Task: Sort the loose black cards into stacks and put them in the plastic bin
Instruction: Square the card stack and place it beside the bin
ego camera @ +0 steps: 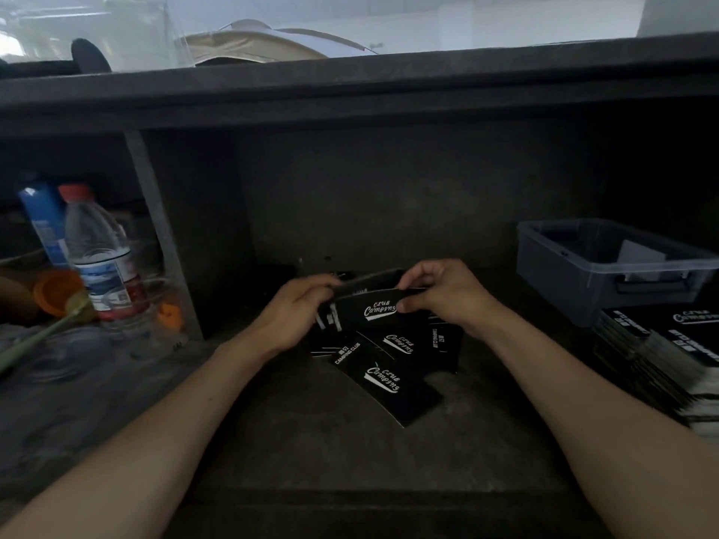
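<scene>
At nine o'clock a clear water bottle (99, 254) with a red cap stands just beside a blue bottle (42, 223), an orange lid (56, 291) and a green stick (42, 336) near them. At twelve o'clock a beige cloth shape (249, 44) shows beyond the dark ledge (350, 95).

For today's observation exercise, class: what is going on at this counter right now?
A person grips a small stack of black cards with the left hand and right hand, above loose cards scattered on the dark shelf. The plastic bin sits to the right, with a big pile of cards before it. Bottles stand at left.
</scene>
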The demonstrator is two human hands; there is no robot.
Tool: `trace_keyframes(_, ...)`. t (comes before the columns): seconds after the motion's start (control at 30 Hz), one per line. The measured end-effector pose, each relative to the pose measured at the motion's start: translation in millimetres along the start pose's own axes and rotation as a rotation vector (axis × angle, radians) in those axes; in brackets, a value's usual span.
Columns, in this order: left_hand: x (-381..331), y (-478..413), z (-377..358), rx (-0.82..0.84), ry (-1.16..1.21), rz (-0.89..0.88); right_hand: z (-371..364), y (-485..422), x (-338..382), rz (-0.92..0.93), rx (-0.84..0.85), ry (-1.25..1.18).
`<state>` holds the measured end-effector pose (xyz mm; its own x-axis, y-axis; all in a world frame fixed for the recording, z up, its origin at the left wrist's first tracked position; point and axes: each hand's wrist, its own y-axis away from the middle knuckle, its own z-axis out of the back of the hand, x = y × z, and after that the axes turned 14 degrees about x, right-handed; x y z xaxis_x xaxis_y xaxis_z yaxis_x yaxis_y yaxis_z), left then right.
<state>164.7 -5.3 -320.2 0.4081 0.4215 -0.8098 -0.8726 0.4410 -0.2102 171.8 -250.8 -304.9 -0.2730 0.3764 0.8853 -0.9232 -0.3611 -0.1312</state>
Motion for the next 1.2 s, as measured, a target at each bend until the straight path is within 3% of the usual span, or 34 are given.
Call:
trace_keyframes(0.07, 4, 0, -6, 0.114, -0.065, -0.004, -8, -3, -4, -0.007, -0.111, 0.068)
trace_keyframes(0.23, 14, -3, -1, 0.019, -0.286, -0.080, 21, -15, -17, -0.060, -0.237, 0.172)
trace_keyframes(0.33, 15, -4, 3, -0.032, -0.311, -0.025, 32, -11, -26, -0.276, 0.011, 0.528)
trace_keyframes(0.4, 18, -6, 4, -0.037, -0.304, 0.020, 32, -5, -25, -0.373, 0.171, 0.621)
trace_keyframes(0.57, 10, -5, 5, -0.125, -0.149, 0.019, 49, 2, -19, -0.359, 0.255, 0.501)
trace_keyframes(0.67, 7, -3, 2, -0.010, -0.101, -0.014, 52, 1, -22, -0.417, 0.249, 0.512)
trace_keyframes(0.73, 8, -1, -2, 0.070, -0.120, -0.006, 53, 1, -21, -0.447, 0.160, 0.495)
trace_keyframes(0.8, 8, -1, -3, 0.054, -0.123, -0.018, 56, 0, -17, -0.429, -0.055, 0.433)
trace_keyframes(0.87, 8, -2, -2, 0.012, -0.123, -0.019, 54, -1, -16, -0.275, -0.292, 0.291)
trace_keyframes(0.93, 8, -3, -2, -0.010, -0.128, 0.001, 47, -1, -13, -0.065, -0.351, 0.089)
trace_keyframes(1.03, 10, -3, -4, -0.018, -0.081, -0.013, 18, 0, -5, 0.074, -0.161, -0.168)
trace_keyframes(1.13, 11, -3, -5, -0.008, -0.017, -0.066, 1, 4, 5, -0.051, 0.131, -0.411)
trace_keyframes(1.2, 12, -3, -5, 0.009, -0.037, -0.075, 1, 3, 8, -0.092, 0.178, -0.515)
